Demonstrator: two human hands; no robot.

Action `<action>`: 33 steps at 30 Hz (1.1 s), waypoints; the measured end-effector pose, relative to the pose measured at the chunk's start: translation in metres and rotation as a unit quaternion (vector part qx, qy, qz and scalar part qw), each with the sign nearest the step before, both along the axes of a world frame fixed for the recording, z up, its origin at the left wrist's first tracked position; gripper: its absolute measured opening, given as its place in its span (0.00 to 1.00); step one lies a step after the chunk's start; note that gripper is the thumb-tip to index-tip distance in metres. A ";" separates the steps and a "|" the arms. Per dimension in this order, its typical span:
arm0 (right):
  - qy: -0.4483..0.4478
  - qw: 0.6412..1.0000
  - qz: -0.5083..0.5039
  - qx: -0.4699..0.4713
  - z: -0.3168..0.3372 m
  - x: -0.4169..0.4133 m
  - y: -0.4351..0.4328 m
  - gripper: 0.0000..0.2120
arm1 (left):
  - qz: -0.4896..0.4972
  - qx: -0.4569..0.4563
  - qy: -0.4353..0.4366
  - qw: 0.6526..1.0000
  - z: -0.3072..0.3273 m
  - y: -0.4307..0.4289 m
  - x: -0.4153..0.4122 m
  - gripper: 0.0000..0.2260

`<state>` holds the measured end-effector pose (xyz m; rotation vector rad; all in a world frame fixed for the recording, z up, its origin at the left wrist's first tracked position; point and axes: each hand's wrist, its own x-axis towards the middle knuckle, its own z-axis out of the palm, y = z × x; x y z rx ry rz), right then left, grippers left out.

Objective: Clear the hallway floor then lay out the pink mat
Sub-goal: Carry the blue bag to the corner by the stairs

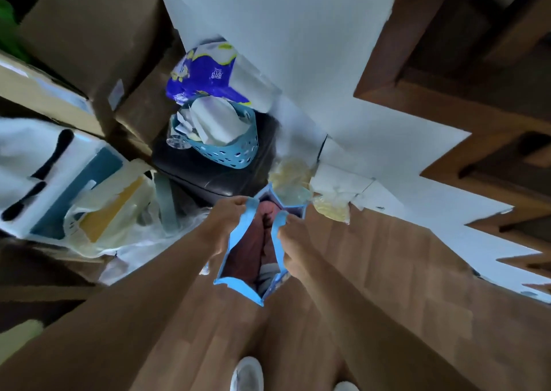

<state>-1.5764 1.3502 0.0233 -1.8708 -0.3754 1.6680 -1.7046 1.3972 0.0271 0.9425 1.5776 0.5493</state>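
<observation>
The left hand point(228, 216) and right hand point(295, 238) each pinch the blue-trimmed top of a soft, boxy bag point(235, 284), open above the wood-plank floor point(372, 271). Dull pink folded material point(247, 250) lies inside.

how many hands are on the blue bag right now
2. The left hand grips the left strap of the blue bag; the right hand grips the right strap. Both are in plain view.
</observation>
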 end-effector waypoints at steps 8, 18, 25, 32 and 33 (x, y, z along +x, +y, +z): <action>-0.017 0.999 -0.006 -0.028 -0.070 -0.028 0.015 0.14 | -0.047 -0.024 0.066 0.996 -0.078 0.023 -0.024 0.12; -0.041 0.995 0.085 -0.037 -0.090 -0.029 0.024 0.22 | -0.015 -0.074 0.005 0.997 -0.103 0.016 -0.028 0.12; -0.032 0.995 0.099 0.002 -0.085 -0.032 0.023 0.15 | -0.044 -0.088 0.027 0.995 -0.091 0.014 -0.022 0.11; -0.031 0.994 0.063 0.080 -0.017 -0.004 0.019 0.14 | -0.041 -0.044 -0.013 0.998 -0.024 0.008 0.014 0.19; -0.049 0.992 0.053 0.099 -0.007 0.002 0.017 0.13 | -0.047 -0.039 -0.025 0.998 -0.012 0.006 0.022 0.18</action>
